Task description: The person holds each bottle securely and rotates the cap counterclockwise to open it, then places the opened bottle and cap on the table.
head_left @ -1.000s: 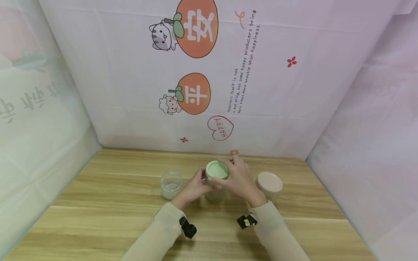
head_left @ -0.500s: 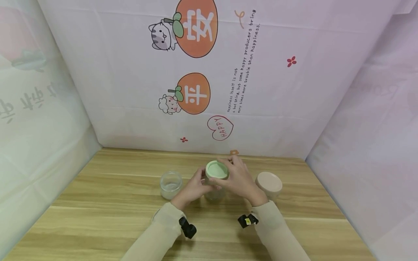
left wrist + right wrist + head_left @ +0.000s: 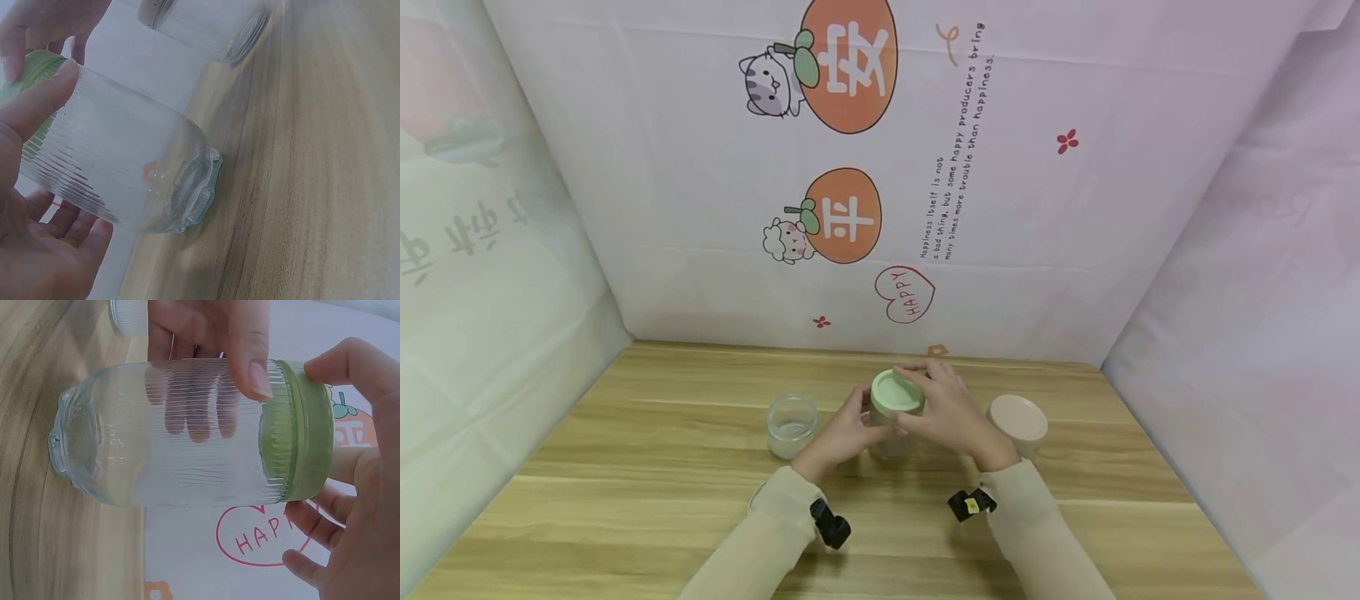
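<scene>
On the wooden table [image 3: 625,517], an open jar [image 3: 793,433] stands left of the left hand [image 3: 846,432], whose fingers curl round a ribbed jar [image 3: 200,469] mid-table; the right hand [image 3: 951,414] grips its green lid [image 3: 897,390], fingers bent. Uneven pressure could skew the lid.

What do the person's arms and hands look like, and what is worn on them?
Long, cream-coloured fabric sleeves cover both arms, the left sleeve and the right sleeve. The left wrist carries a black, blocky device; the right wrist has a similar black device with a small yellow mark. The left hand and right hand wear no gloves.
</scene>
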Available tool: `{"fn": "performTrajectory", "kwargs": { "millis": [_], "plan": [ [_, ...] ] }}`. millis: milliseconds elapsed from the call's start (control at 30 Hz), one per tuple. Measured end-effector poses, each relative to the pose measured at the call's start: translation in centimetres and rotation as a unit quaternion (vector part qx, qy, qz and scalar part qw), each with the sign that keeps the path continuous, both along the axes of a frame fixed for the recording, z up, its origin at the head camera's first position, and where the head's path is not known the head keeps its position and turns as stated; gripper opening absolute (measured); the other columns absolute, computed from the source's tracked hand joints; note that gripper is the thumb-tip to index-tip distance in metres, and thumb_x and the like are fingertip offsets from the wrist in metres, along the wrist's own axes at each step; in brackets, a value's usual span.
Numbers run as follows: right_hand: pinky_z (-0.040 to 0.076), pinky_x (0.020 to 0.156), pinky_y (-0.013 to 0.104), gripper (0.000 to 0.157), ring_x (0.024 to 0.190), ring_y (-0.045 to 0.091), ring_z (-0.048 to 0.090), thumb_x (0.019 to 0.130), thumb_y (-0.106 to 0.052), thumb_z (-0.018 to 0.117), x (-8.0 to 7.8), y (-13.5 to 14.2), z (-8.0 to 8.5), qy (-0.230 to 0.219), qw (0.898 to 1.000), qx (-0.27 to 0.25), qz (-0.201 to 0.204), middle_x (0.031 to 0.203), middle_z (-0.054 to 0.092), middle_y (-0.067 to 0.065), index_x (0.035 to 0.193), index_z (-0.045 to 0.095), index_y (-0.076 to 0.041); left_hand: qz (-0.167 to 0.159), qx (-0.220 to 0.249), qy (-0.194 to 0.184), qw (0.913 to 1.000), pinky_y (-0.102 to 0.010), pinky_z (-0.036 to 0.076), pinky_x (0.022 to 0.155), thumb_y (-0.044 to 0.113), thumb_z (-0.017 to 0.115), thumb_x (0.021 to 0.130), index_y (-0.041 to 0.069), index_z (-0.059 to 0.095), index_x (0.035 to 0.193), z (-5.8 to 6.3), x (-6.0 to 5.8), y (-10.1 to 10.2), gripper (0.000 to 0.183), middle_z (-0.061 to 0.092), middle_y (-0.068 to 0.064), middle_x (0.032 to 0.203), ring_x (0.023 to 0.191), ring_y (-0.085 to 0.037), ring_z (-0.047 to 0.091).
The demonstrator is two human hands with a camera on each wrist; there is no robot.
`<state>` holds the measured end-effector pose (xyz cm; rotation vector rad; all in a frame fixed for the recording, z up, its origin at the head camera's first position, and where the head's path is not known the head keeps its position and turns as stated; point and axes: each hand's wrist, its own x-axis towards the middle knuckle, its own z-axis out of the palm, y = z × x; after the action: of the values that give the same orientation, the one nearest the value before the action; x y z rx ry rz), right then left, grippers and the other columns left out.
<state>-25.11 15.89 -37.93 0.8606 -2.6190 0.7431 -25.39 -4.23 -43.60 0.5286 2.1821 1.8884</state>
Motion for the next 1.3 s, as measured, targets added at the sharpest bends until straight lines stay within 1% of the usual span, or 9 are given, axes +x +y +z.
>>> {"fn": "performTrajectory", "kwargs": {
  "millis": [200,367,567,733,833,967,1133,1200,1300],
  "plan": [
    [0.042,0.096,0.057,0.066,0.126,0.029,0.043,0.079,-0.028,0.070,-0.1,0.1,0.0,-0.006,1.000,-0.005,0.018,0.142,0.051,0.009,0.141,0.058,-0.008,0.000,-0.003,0.001,1.0000,-0.057,0.032,0.112,0.031,0.081,0.087,0.006,0.029,0.150,-0.2,-0.1,0.0,0.085,0.036,-0.015,0.149,0.139,-0.037,0.034],
    [0.043,0.095,0.057,0.067,0.125,0.027,0.043,0.079,-0.026,0.067,-0.2,0.1,-0.2,-0.014,0.999,-0.012,0.031,0.145,0.050,0.010,0.143,0.056,-0.009,0.001,-0.002,0.004,1.0000,-0.055,0.033,0.113,0.029,0.080,0.088,0.005,0.030,0.150,-0.4,-0.3,0.0,0.083,0.037,-0.016,0.149,0.139,-0.036,0.035],
    [0.043,0.097,0.059,0.070,0.126,0.027,0.043,0.079,-0.026,0.068,-0.3,0.1,-0.4,-0.018,0.999,-0.013,0.034,0.147,0.049,0.012,0.145,0.054,-0.011,0.002,-0.003,0.002,1.0000,-0.055,0.033,0.112,0.028,0.080,0.088,0.004,0.030,0.149,-0.2,-0.1,0.0,0.083,0.037,-0.016,0.148,0.139,-0.036,0.035],
    [0.042,0.098,0.057,0.071,0.128,0.027,0.043,0.078,-0.026,0.066,-0.2,0.0,-0.6,-0.014,0.999,-0.019,0.027,0.148,0.047,0.009,0.147,0.052,-0.015,0.000,0.002,0.005,1.0000,-0.055,0.034,0.112,0.028,0.080,0.088,0.004,0.030,0.149,-0.1,0.0,0.0,0.083,0.038,-0.016,0.147,0.139,-0.036,0.035],
    [0.042,0.098,0.056,0.068,0.128,0.028,0.043,0.083,-0.032,0.067,-0.1,-0.3,-0.6,-0.003,1.000,-0.017,0.014,0.147,0.048,0.010,0.147,0.052,-0.015,0.000,0.000,0.010,1.0000,-0.054,0.033,0.113,0.029,0.080,0.088,0.005,0.030,0.150,-0.1,-0.1,0.0,0.083,0.038,-0.015,0.147,0.139,-0.034,0.035],
    [0.042,0.097,0.054,0.068,0.126,0.030,0.045,0.088,-0.050,0.069,0.1,-0.7,-0.6,0.022,1.000,-0.002,-0.020,0.144,0.050,0.012,0.144,0.054,-0.014,0.000,-0.003,0.009,1.0000,-0.054,0.031,0.114,0.028,0.080,0.088,0.006,0.030,0.150,-0.1,-0.1,-0.1,0.083,0.039,-0.013,0.147,0.139,-0.034,0.035],
    [0.040,0.094,0.050,0.078,0.125,0.028,0.047,0.085,-0.070,0.063,0.2,-1.1,-0.9,0.055,0.996,0.018,-0.066,0.138,0.055,0.010,0.139,0.060,-0.014,0.000,0.003,-0.006,1.0000,-0.055,0.035,0.111,0.028,0.080,0.088,0.008,0.030,0.150,-0.2,-0.1,-0.1,0.082,0.038,-0.013,0.148,0.138,-0.036,0.037],
    [0.040,0.093,0.049,0.080,0.122,0.028,0.048,0.084,-0.073,0.063,0.3,-1.2,-1.0,0.066,0.995,0.019,-0.077,0.135,0.056,0.010,0.137,0.062,-0.013,-0.001,0.006,-0.006,1.0000,-0.055,0.036,0.110,0.026,0.080,0.088,0.007,0.029,0.150,-0.2,0.0,-0.1,0.082,0.037,-0.014,0.149,0.138,-0.038,0.038],
    [0.040,0.092,0.048,0.079,0.118,0.029,0.050,0.082,-0.072,0.066,0.3,-1.4,-1.1,0.081,0.993,0.018,-0.086,0.131,0.057,0.011,0.134,0.064,-0.012,-0.005,0.011,-0.002,0.9999,-0.054,0.037,0.110,0.025,0.078,0.090,0.005,0.028,0.151,-0.2,-0.1,-0.1,0.081,0.036,-0.017,0.150,0.138,-0.039,0.038]
  ]
}}
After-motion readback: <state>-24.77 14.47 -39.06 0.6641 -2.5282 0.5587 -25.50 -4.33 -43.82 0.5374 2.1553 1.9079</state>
